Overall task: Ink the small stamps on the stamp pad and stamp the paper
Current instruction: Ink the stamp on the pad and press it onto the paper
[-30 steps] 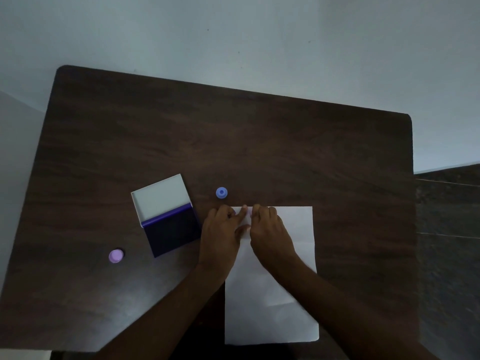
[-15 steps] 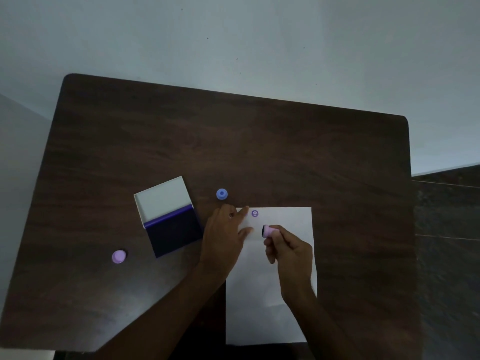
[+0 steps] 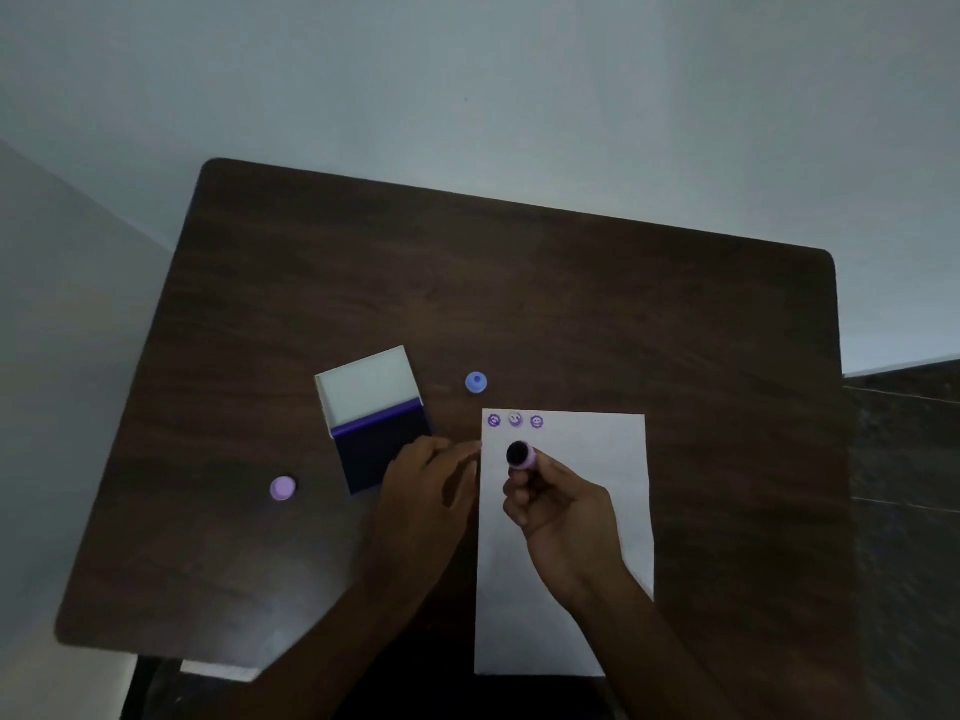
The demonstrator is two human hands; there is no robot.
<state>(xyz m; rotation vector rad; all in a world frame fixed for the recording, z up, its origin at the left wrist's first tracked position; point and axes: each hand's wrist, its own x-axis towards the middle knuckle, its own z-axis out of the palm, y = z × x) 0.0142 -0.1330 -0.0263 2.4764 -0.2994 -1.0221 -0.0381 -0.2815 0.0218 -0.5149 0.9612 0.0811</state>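
A white sheet of paper (image 3: 597, 459) lies on the dark wooden table (image 3: 519, 293) with three purple stamp marks (image 3: 515, 420) in a row at its top left corner. My right hand (image 3: 563, 517) holds a small pink stamp (image 3: 520, 454) lifted over the paper, its dark inked face tilted up toward me. My left hand (image 3: 428, 491) rests flat at the paper's left edge, fingertips touching it. The open stamp pad (image 3: 384, 433), with its white lid (image 3: 369, 381) folded back, sits just left of that hand.
A blue stamp (image 3: 476, 382) stands above the paper's top left corner. A light purple stamp (image 3: 283, 488) sits left of the pad. The table's right edge meets a dark surface (image 3: 904, 459); pale wall lies behind.
My right hand lifted the pink stamp off the paper's top left corner and tilted its face upward. The purple marks it covered now show. My left hand stays by the paper edge.
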